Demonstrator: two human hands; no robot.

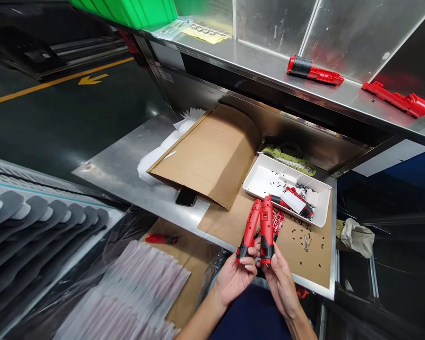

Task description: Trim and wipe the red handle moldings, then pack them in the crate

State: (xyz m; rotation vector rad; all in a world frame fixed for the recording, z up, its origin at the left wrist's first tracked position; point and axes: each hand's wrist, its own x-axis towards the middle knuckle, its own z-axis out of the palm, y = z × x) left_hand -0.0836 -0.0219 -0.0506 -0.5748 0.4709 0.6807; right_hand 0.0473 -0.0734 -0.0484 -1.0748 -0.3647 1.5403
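Note:
My left hand [234, 277] is closed around the lower end of a red and black plastic housing half [250, 229], which leans to the right at its top. Side by side with it, a second red and black plastic housing half [267, 226] stands nearly upright in my right hand [279, 278], held at its black lower end. Their upper ends are close together. Behind them more red plastic parts [278, 222] lie on the brown cardboard. A white tray [250, 184] just beyond holds small black pieces and red and black parts.
A large cardboard sheet [205, 151] leans over white papers, with a phone [186, 197] at its lower edge. Small black pieces are scattered right of my hands. Red parts [324, 75] lie on the metal shelf [269, 66]. Wrapped pieces [134, 283] are stacked at lower left.

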